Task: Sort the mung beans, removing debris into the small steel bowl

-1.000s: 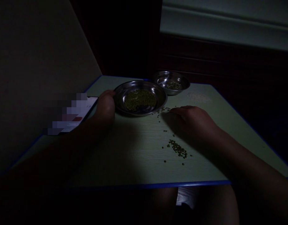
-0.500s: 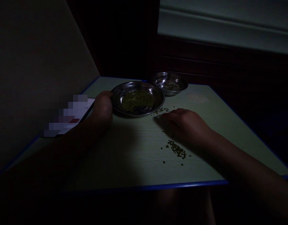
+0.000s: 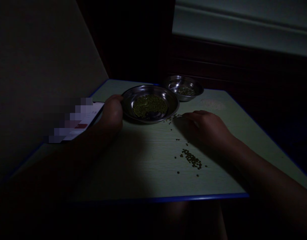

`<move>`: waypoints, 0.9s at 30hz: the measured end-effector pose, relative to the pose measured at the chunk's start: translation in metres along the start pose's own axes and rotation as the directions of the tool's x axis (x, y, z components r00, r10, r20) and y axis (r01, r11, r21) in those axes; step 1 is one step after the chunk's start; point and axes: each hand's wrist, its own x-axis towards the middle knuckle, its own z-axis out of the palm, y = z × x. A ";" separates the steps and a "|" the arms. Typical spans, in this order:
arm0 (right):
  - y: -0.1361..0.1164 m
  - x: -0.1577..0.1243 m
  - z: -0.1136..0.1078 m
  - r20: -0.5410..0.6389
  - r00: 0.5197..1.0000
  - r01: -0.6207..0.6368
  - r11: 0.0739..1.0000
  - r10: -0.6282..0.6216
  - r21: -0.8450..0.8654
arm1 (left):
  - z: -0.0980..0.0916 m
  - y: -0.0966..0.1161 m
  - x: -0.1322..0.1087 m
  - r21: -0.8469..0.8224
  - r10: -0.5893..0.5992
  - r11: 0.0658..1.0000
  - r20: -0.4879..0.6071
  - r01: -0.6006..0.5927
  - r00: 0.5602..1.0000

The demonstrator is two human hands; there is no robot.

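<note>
Hands apart. L hand (image 3: 112, 111) curled on rim of wide round stainless-steel dish (image 3: 169, 100), green mung beans (image 3: 149, 106) inside. R hand (image 3: 203, 126) resting on pale-green tabletop (image 3: 143, 176), right by loose beans (image 3: 174, 117); grip unclear. Second bean scatter (image 3: 192, 159) nearer front edge. Small round steel bowl (image 3: 185, 97) behind, more beans in it.

left hand (image 3: 112, 113) on steel bowl (image 3: 172, 106), scattered beans (image 3: 191, 158)

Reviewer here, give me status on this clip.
Left hand against rim of steel plate. Right hand beside loose mung beans. More mung beans scattered on tabletop.
</note>
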 end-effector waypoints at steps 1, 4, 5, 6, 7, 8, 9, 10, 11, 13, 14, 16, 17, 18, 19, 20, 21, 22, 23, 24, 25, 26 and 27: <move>0.000 0.000 0.000 -0.011 1.000 0.013 1.000 -0.013 0.017 | 0.000 -0.001 0.001 -0.016 0.001 1.000 0.004 -0.001 1.000; -0.005 -0.002 -0.001 -0.020 0.996 0.087 0.995 -0.086 0.046 | 0.000 -0.004 0.003 -0.027 0.022 0.999 0.009 -0.022 1.000; -0.006 -0.002 -0.001 -0.011 0.994 0.111 0.993 -0.111 0.047 | 0.000 -0.004 0.003 -0.022 0.021 1.000 0.006 -0.021 1.000; -0.008 -0.003 0.000 0.001 0.992 0.130 0.991 -0.130 0.046 | 0.000 -0.003 0.002 -0.019 0.012 1.000 0.002 -0.012 1.000; -0.009 -0.003 0.000 0.011 0.990 0.141 0.989 -0.142 0.043 | 0.000 -0.003 0.002 -0.018 0.004 1.000 0.001 -0.004 1.000; -0.010 -0.003 0.001 0.019 0.989 0.144 0.989 -0.145 0.041 | 0.000 -0.003 0.001 -0.018 0.004 1.000 0.003 -0.004 1.000; -0.010 -0.002 0.002 0.024 0.990 0.140 0.989 -0.141 0.038 | 0.000 -0.003 0.001 -0.023 0.008 1.000 0.007 -0.008 1.000; -0.009 -0.001 0.003 0.024 0.991 0.131 0.991 -0.132 0.031 | 0.000 -0.003 0.002 -0.029 0.015 0.999 0.008 -0.014 1.000; -0.008 -0.001 0.004 0.022 0.992 0.122 0.992 -0.122 0.023 | 0.000 -0.003 0.002 -0.027 0.018 0.999 0.010 -0.018 1.000; -0.006 0.001 0.006 0.015 0.994 0.104 0.995 -0.104 0.007 | -0.001 -0.004 0.004 -0.029 0.017 0.999 0.005 -0.017 1.000; -0.004 0.002 0.007 0.010 0.996 0.094 0.996 -0.094 -0.002 | -0.001 -0.005 0.004 -0.030 0.014 0.999 0.007 -0.014 1.000; -0.001 0.004 0.008 -0.002 0.997 0.071 0.997 -0.071 -0.016 | 0.000 -0.005 0.004 -0.022 0.021 1.000 0.014 -0.021 1.000; 0.000 0.004 0.008 -0.007 0.998 0.060 0.998 -0.060 -0.019 | 0.000 -0.005 0.004 -0.018 0.024 1.000 0.010 -0.024 1.000; 0.001 0.004 0.008 -0.012 0.999 0.052 0.999 -0.052 -0.015 | -0.001 -0.006 0.004 -0.013 0.022 1.000 0.007 -0.022 1.000; 0.001 0.004 0.008 -0.018 0.999 0.049 0.999 -0.049 -0.001 | -0.001 -0.006 0.004 -0.007 0.020 1.000 0.007 -0.020 1.000; 0.001 0.004 0.007 -0.025 0.998 0.051 0.998 -0.050 0.021 | -0.001 -0.006 0.004 -0.004 0.023 1.000 0.007 -0.023 1.000; 0.001 0.004 0.006 -0.031 0.998 0.057 0.997 -0.056 0.044 | -0.001 -0.007 0.004 -0.003 0.031 1.000 0.008 -0.031 0.999; 0.000 0.003 0.006 -0.037 0.997 0.065 0.996 -0.063 0.065 | -0.002 -0.007 0.005 -0.001 0.044 0.999 0.013 -0.044 0.999; -0.001 0.003 0.005 -0.039 0.997 0.074 0.994 -0.071 0.077 | -0.002 -0.008 0.006 0.004 0.058 0.998 0.021 -0.059 0.998; -0.003 0.003 0.005 -0.035 0.996 0.082 0.993 -0.080 0.080 | -0.002 -0.009 0.006 0.007 0.070 0.998 0.022 -0.070 0.997; -0.004 0.003 0.005 -0.028 0.996 0.089 0.993 -0.087 0.077 | -0.003 -0.009 0.007 0.007 0.075 0.997 0.016 -0.075 0.997; -0.004 0.003 0.005 -0.019 0.995 0.095 0.993 -0.094 0.072 | -0.002 -0.010 0.007 0.003 0.070 0.998 0.012 -0.070 0.997; -0.005 0.003 0.006 -0.012 0.995 0.098 0.993 -0.098 0.066 | -0.002 -0.009 0.007 -0.008 0.058 0.998 0.009 -0.058 0.998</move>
